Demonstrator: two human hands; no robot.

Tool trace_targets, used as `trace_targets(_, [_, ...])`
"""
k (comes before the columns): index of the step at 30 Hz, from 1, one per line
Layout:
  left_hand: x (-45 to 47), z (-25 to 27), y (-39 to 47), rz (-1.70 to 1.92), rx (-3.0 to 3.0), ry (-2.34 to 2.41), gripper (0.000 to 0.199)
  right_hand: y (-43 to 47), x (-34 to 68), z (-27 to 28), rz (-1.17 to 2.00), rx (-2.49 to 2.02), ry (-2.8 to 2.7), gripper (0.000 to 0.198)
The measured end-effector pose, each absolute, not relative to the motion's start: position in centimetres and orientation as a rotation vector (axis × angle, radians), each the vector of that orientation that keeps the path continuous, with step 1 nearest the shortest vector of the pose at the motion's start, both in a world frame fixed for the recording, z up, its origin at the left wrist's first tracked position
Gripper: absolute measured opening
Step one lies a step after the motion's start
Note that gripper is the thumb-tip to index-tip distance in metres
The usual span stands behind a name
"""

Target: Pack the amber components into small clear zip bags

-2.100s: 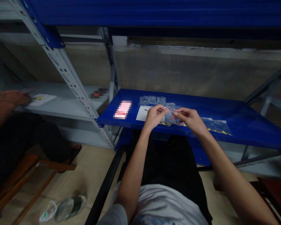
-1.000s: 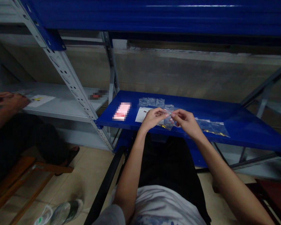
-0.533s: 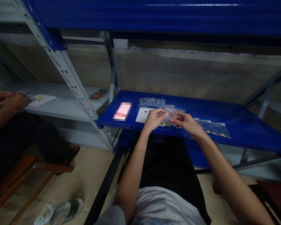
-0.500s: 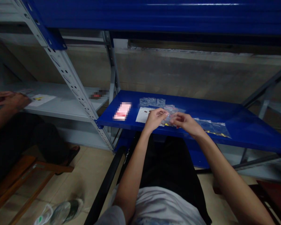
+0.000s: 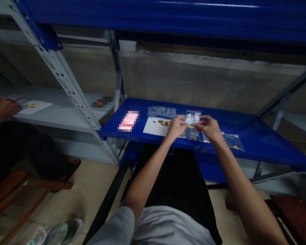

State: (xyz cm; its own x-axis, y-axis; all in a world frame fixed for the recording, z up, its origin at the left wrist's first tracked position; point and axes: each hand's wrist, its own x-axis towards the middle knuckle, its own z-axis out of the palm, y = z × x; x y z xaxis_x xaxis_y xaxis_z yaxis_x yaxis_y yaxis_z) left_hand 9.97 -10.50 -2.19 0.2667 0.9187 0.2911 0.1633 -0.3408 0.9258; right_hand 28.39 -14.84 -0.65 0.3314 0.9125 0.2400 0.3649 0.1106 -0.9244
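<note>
Fingers of both the left hand and right hand pinch the lower part of a clear zip bag, which stands raised between them. Yellow bits show at the fingertips; whether they lie inside it is unclear. Just below the fingers, clear bags holding small pieces rest on the blue shelf. Left of the fingers, brown and yellow capsule-like pieces lie on white paper; right of them is another filled bag. Farther left and beyond sit three flat clear bags. Well left, a pixelated pink item lies near the shelf's end.
</note>
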Motion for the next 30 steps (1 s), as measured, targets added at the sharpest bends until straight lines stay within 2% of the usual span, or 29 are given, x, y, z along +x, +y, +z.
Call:
trace_targets(2, [12.0, -1.6, -8.8, 1.13, 1.828, 1.073, 0.024, -13.4, 29.9, -0.9, 0.488, -1.558, -1.214, 0.067])
trace_targets(9, [16.4, -1.7, -4.7, 0.889, 2.005, 1.217, 0.015, -9.0, 32.6, -1.3, 0.149, -2.006, -1.387, 0.036])
trace_targets(19, [15.6, -2.2, -5.2, 0.78, 2.213, 1.324, 0.026, -6.9, 33.2, -3.3, 0.079, -2.346, -1.677, 0.045])
trace_targets(25, [11.4, -1.7, -3.2, 0.753, 2.326, 1.379, 0.03, -6.4, 31.1, -2.1, -0.024, -2.116, -1.715, 0.04])
trace_targets(30, [7.7, -1.7, -0.7, 0.694, 2.306, 1.536, 0.033, -4.2, 25.9, -1.1, 0.181, -1.926, -1.717, 0.035])
